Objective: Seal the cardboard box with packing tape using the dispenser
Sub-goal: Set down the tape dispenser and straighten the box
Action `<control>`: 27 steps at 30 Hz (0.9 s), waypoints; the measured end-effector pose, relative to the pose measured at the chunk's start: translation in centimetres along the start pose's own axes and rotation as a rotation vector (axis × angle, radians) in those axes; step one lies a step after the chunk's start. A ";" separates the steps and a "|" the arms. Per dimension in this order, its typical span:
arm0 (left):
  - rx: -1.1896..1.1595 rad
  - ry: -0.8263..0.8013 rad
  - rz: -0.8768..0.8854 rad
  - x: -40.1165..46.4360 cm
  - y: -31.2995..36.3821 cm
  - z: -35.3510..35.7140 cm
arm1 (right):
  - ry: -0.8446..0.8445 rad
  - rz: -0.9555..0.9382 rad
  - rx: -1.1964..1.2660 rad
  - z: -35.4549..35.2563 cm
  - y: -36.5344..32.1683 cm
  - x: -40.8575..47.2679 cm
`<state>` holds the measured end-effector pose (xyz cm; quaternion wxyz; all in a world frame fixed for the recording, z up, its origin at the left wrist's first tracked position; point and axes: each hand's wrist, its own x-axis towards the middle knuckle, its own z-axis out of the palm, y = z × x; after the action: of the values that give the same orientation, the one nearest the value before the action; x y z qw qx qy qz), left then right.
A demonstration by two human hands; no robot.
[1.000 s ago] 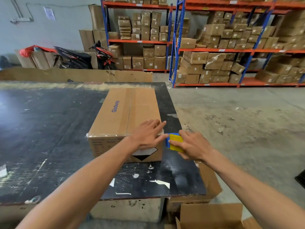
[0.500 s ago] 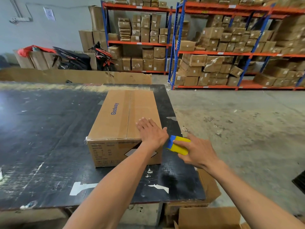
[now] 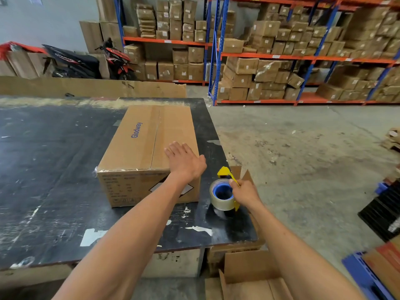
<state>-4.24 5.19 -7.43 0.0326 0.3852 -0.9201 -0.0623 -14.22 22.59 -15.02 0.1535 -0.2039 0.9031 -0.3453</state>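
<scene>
Box on the dark surface, tape dispenser beside it

Surface (image 3: 54, 169) of scuffed black board fills the left of the view, with scraps of white paper stuck near its front edge. A motorbike (image 3: 86, 61) is parked behind it against the wall, beyond a long strip of cardboard that stands along the far edge.

The cardboard box (image 3: 140, 148) sits toward the right side of the surface, its flaps closed, a seam running down the middle of its top and blue lettering on the left flap. Clear tape shows along the near top edge.

The left hand (image 3: 184, 162) lies flat on the near right corner of the box top, fingers straight and spread, palm down, grasping nothing.

Just right of the box, near the right edge of the surface, the right hand (image 3: 243, 194) grasps the tape dispenser (image 3: 225, 191): a yellow frame carrying a roll of clear tape on a blue core, its open core facing the camera. The roll is close above the surface or resting on it; which, I cannot tell.

Farther right is bare concrete floor, with orange and blue shelving (image 3: 281, 57) stacked with cartons behind.
</scene>
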 end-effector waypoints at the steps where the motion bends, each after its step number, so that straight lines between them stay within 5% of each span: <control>1: 0.002 0.002 0.002 0.0 0.0 0.0 | 0.013 0.013 -0.003 0.5 0.1 0.1; 11: 0.019 0.022 -0.001 0.0 0.0 0.1 | 0.029 0.087 -0.123 1.0 0.0 2.4; 19: 0.027 0.023 0.019 -0.2 -0.5 -0.1 | -0.044 -0.532 -0.260 -1.2 -9.8 6.6; 24: 0.045 0.028 0.135 -0.7 -4.2 -0.4 | -0.297 -0.630 -0.373 1.3 -14.2 7.2; 27: 0.048 0.010 0.239 -1.0 -8.7 -1.1 | -0.302 -0.699 -0.435 2.9 -14.7 6.1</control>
<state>2.71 -0.26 -7.60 0.0353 0.2738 -0.9605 -0.0340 -14.43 8.06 -7.85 0.1112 -0.5728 0.7992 -0.1444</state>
